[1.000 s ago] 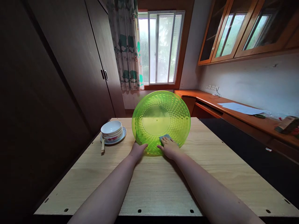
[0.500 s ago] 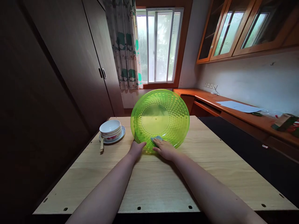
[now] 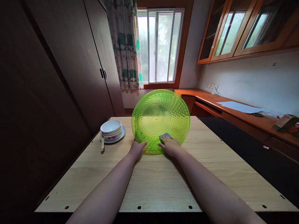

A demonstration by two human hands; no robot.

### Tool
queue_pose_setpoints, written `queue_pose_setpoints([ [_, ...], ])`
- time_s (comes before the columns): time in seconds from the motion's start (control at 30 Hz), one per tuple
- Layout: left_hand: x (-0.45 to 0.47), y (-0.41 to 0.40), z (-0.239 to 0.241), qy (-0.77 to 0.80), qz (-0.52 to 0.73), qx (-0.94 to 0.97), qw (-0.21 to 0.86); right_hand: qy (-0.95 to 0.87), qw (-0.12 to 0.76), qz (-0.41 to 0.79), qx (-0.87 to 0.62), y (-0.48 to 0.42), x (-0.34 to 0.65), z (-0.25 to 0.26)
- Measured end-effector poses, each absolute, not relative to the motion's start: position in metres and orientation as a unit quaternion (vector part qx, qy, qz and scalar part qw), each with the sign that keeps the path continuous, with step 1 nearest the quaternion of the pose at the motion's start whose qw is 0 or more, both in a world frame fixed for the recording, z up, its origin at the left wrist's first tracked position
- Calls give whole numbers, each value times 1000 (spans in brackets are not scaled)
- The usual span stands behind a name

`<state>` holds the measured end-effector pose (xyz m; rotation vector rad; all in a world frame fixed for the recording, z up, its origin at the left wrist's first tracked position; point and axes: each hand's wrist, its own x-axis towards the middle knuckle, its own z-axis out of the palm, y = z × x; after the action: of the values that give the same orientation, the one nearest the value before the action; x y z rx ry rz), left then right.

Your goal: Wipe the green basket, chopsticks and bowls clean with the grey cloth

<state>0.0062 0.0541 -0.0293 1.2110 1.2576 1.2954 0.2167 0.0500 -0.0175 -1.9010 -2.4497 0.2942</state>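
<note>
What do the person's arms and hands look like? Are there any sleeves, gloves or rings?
The left arm and right arm are bare, with no sleeves in sight. There's a tiny dark spot on the right one. The left hand and right hand wear no gloves. I see no rings, though the left hand is partly hidden.

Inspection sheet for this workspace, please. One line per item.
Surface: pale wood-grain table, dark holes along its edges.
Job's things: green basin tipped up, inside facing the camera; blue-grey cloth against its inner wall.
Clutter: stacked bowls on a plate, chopsticks at its near edge; papers on the side desk.
Hands: left hand grips the basin's lower rim; right hand presses the cloth.
Cables: thin cord near wall sockets.
Surroundings: dark wardrobe, window, curtain, glass-fronted cabinets.
</note>
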Motion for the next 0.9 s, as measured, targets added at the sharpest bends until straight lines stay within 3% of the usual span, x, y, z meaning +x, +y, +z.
queue_pose_setpoints([
  [0.23, 8, 53, -26, 503, 535, 485, 475, -845, 71, 175, -500, 32, 197, -10],
  [0.7, 8, 50, -22, 517, 538, 492, 449, -770, -7, 76, -634, 52, 218, -19],
  [0.9, 9, 49, -20, 513, 543, 484, 455, -793, 7, 91, -602, 47, 213, -17],
])
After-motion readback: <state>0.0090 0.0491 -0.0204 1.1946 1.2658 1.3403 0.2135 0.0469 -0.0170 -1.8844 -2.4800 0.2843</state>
